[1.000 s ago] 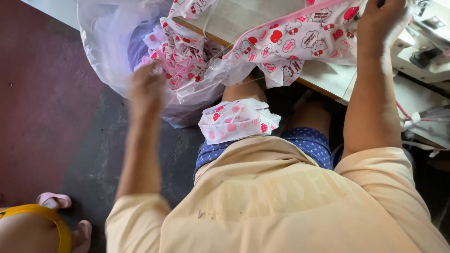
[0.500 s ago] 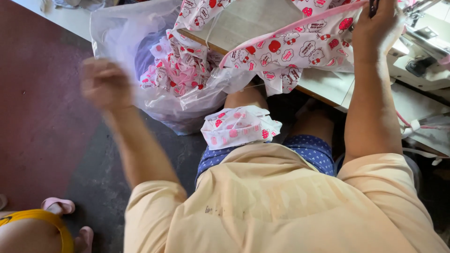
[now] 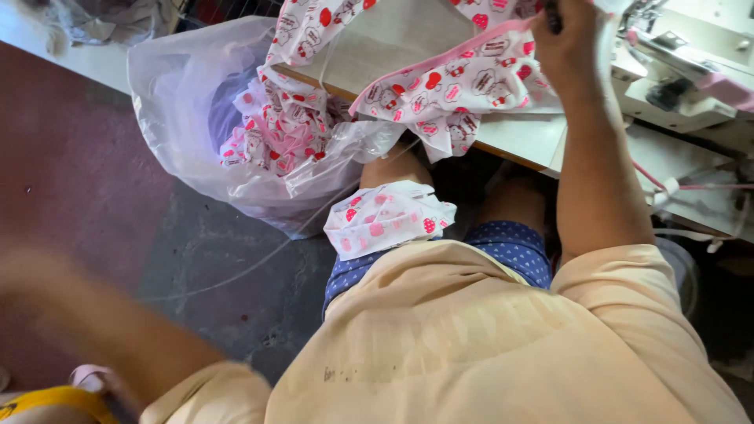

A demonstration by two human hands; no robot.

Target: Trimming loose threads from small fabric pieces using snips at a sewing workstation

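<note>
My right hand [image 3: 569, 35] is raised at the top of the view, closed on the white printed fabric with red hearts and pink edging [image 3: 463, 78] that hangs over the table edge [image 3: 510, 137]. My left arm [image 3: 102, 330] swings low at the left as a blur; the hand itself is smeared near the frame's left edge and its fingers cannot be made out. A folded piece of the same printed fabric [image 3: 385, 216] rests on my knee.
A clear plastic bag [image 3: 196, 126] full of printed fabric pieces stands on the floor at the left of the table. A sewing machine [image 3: 675, 71] sits at the top right. Something yellow [image 3: 47, 400] and a pink shoe [image 3: 86, 377] lie at the bottom left.
My left hand has left the bag's edge and swept down and to the left, out toward the frame's edge. My right hand stays on the fabric at the table.
</note>
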